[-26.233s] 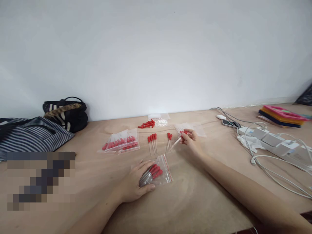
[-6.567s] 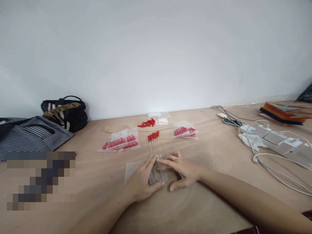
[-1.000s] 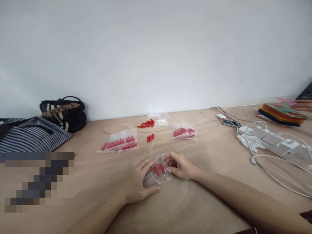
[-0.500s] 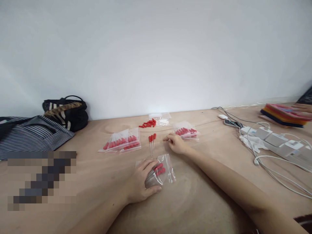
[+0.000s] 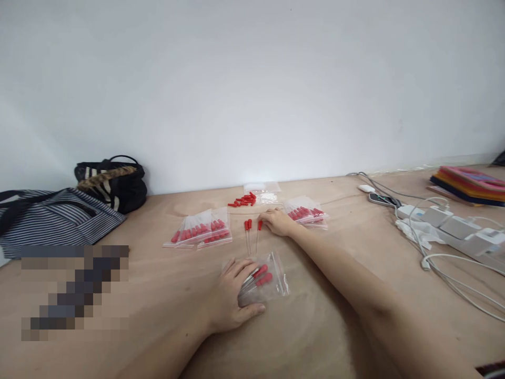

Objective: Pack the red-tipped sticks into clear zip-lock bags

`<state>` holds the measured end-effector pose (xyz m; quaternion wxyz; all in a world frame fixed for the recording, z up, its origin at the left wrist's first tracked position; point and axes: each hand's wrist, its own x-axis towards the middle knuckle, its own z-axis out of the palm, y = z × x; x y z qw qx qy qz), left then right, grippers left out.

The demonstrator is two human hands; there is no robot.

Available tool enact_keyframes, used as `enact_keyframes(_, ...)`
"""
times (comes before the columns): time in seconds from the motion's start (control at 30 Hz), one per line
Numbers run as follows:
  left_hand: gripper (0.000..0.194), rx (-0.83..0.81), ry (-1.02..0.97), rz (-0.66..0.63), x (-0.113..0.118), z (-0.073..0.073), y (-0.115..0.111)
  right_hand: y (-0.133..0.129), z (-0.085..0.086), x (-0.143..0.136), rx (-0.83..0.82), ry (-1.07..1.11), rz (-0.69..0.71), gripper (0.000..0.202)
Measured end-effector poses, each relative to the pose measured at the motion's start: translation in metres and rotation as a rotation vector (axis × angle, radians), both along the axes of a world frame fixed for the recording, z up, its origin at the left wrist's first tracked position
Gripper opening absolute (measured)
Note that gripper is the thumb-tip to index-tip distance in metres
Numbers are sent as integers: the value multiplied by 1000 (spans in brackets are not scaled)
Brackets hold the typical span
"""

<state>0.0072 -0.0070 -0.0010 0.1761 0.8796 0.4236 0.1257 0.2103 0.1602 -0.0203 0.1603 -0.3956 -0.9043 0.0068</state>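
My left hand (image 5: 232,297) lies spread over the left part of a clear zip bag (image 5: 272,288), with red-ended thin droppers inside it. Beyond the bag, two red-capped droppers (image 5: 248,226) lie side by side on the table. My right hand (image 5: 276,221) pinches the red end of a third dropper (image 5: 257,241), just right of those two. Filled bags lie to the left (image 5: 193,231) and to the right (image 5: 307,211) of the hands. Several loose red caps (image 5: 244,199) lie near the wall beside clear bags with thin tubes (image 5: 269,197).
At the left are a striped bag (image 5: 59,218) and a black bag (image 5: 128,184). On the right lie a power strip with white chargers (image 5: 460,226), cables, a crumpled tissue (image 5: 420,233) and a stack of coloured fabric (image 5: 469,185).
My right hand has moved left and taken one dropper by its red end, now apart from the other two. Another person's hand at the fabric stack has gone from view.
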Motion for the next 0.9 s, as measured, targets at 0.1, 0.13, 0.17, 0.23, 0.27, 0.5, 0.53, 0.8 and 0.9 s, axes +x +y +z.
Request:
enact_keyframes(0.1, 68, -3, -5, 4, 1, 1, 0, -2, 2, 8, 8, -8, 36, 28)
enact_keyframes(0.13, 68, -4, -3, 7, 1, 1, 0, -3, 2, 10, 16, -14, 62, 30)
enact_keyframes(0.17, 69, -7, 1, 10, 1, 1, 0, -4, 2, 11, 25, -21, 97, 31)
enact_keyframes(0.23, 70, -12, 8, 15, 0, 0, -1, -6, 3, 14, 53, -32, 173, 28)
enact_keyframes(0.27, 70, -12, 9, 18, 0, -1, -1, -8, 4, 16, 69, -34, 205, 25)
enact_keyframes(0.5, 69, 15, -11, 20, -1, -2, 1, -41, 6, 46, 142, 31, 195, 19)
enact_keyframes(0.53, 69, 13, -13, 18, 0, -2, 2, -49, 6, 55, 152, 52, 183, 22)
enact_keyframes(0.8, 68, 32, -66, 13, -4, -11, 5, -99, 6, 125, 162, 163, 59, 28)
enact_keyframes(0.9, 69, 25, -64, 13, -5, -11, 5, -105, 7, 128, 163, 97, 36, 29)
